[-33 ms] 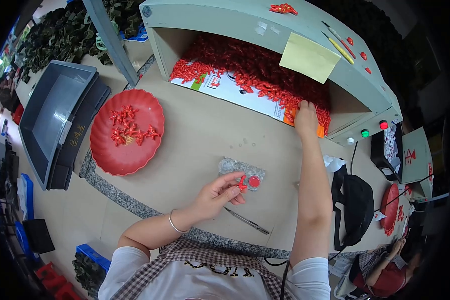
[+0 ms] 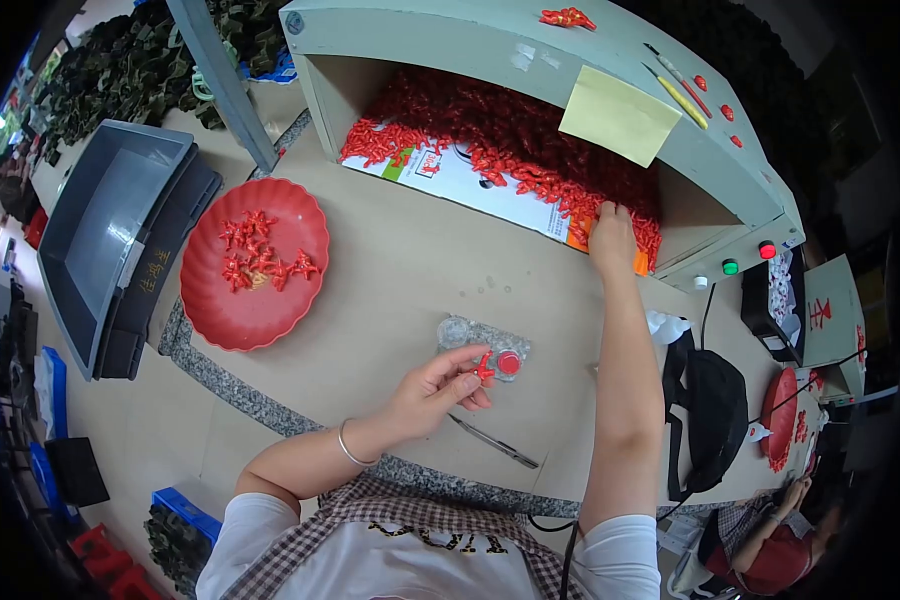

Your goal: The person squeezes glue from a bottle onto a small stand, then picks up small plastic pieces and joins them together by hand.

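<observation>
My left hand (image 2: 438, 392) is closed in a pinch on a small red plastic figure piece (image 2: 485, 367), above the work table. Just beyond it lies a small grey stone-patterned block (image 2: 488, 338) bearing a round red cap (image 2: 508, 363) and a clear round dish (image 2: 454, 331). Stretched forward, my right hand (image 2: 613, 240) reaches into the front edge of a heap of small red pieces (image 2: 530, 178) inside a pale green open-fronted cabinet (image 2: 420, 32). Its fingers are drawn together, and whatever they grip is hidden. Tweezers (image 2: 493, 441) rest near my left hand.
On the left stand a red scalloped plate (image 2: 255, 325) holding several assembled red figures and stacked grey bins (image 2: 120, 230). A black bag (image 2: 715, 415) lies to the right of my right forearm. Pens (image 2: 678, 95) sit on the cabinet top. Another person (image 2: 770, 550) works at far right.
</observation>
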